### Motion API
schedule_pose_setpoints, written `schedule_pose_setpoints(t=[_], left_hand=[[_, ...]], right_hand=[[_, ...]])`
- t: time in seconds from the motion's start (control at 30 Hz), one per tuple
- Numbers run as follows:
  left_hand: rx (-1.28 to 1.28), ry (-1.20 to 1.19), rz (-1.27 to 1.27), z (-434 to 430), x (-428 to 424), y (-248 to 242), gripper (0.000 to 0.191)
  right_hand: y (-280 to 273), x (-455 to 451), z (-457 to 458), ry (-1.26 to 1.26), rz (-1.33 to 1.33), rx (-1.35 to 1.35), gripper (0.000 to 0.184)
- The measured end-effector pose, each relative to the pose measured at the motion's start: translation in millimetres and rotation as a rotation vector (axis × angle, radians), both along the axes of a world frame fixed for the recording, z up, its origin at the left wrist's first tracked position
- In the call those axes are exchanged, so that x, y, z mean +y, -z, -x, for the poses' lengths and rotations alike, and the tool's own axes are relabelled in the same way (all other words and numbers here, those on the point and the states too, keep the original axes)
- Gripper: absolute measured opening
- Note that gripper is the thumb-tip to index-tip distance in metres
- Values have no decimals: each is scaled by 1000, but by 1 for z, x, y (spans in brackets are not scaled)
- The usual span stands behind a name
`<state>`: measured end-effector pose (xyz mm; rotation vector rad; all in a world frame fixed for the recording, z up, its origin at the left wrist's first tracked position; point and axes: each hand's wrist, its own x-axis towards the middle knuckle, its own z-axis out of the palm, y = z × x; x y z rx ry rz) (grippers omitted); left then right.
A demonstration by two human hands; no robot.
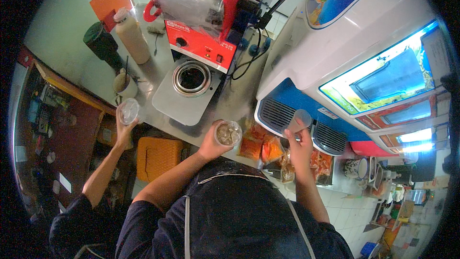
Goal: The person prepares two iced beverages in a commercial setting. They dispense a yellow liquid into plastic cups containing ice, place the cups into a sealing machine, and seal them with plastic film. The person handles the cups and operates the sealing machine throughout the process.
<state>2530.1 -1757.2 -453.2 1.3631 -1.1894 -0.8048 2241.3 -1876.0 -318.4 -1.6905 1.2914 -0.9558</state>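
My left hand (209, 144) grips a clear plastic cup (229, 133) with ice cubes in it, close to the steel counter's front edge. Raised before the drink dispenser (345, 57), my right hand (301, 151) has its fingers around a small translucent cup (302, 119), tilted, in front of the dispenser's drip trays (278, 111). I cannot tell whether that cup holds anything. Between the hands, on the counter, lie plastic bags of orange-red contents (272, 150). Beyond my left hand is the cup sealer's metal plate (187, 109) with its round cup holder (192, 78).
A co-worker's hand (124, 129) at left holds another clear cup (128, 110). The red cup sealing machine (201, 43) stands at the back, with black cables (248, 65) beside it. Nearby are a cream-coloured bottle (133, 39), a dark container (100, 43) and a mug (124, 84). An orange-yellow seat (158, 159) is below.
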Motion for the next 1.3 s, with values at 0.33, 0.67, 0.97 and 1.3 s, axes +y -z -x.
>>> schedule_pose_setpoints(t=[0.33,0.67,0.97,1.3], left_hand=[[-279,-32,-59,-21,16,-8,96],[274,-358,-311,-65,129,-5,27],[365,-701,-208,-135,108,-10,75],[220,-1074,-228,-175,121,67,73]], right_hand=[[-11,-63,-19,40,90,-13,40],[-16,-88,-19,5,66,-23,32],[0,-101,-16,-7,69,-72,33],[-12,-92,-16,5,63,-51,37]])
